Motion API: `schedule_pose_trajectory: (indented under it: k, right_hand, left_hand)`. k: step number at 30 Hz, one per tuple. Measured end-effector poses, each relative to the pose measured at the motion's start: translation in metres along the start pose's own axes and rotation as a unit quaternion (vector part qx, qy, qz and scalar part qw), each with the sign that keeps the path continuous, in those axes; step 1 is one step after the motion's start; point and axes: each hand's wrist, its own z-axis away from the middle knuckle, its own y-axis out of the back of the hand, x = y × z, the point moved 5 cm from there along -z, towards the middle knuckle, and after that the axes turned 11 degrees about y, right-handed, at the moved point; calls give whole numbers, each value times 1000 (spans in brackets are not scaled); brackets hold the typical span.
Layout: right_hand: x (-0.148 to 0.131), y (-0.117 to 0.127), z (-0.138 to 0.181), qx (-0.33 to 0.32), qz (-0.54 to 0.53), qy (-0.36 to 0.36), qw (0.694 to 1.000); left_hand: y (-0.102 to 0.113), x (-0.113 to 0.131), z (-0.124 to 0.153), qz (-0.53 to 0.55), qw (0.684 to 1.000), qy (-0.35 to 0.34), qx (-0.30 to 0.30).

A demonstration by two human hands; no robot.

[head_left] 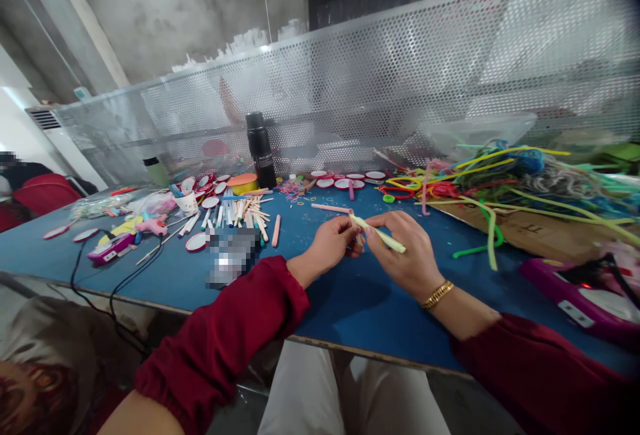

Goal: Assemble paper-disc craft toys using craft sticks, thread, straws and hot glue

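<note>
Above the blue table, my left hand [333, 245] is closed, its fingertips pinching the end of a thin pink strip [330, 208] that points off to the left. My right hand [403, 248] is closed around a pale yellow strip [393, 241], which looks like a flattened tube. The two strips meet between my fingertips, where the pale yellow one seems to cross over the pink. My fingers partly hide how they join there. A short pink stick [276, 231] lies on the table left of my hands.
A black bottle [261, 151] stands at the back by a perforated metal screen [360, 88]. Marker pens [240, 211] and round red-rimmed pieces lie left. Coloured strips [500, 175] heap on cardboard [530, 228] at right. Purple corded devices [575, 298] sit on both sides.
</note>
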Motion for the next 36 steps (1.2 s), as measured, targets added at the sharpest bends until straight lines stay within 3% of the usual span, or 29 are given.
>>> schedule_pose_trajectory:
  k: [36]
  right_hand:
    - [3, 1, 2, 7, 30, -1, 1000]
  left_hand:
    - [-1, 1, 1, 6, 1000, 9, 4]
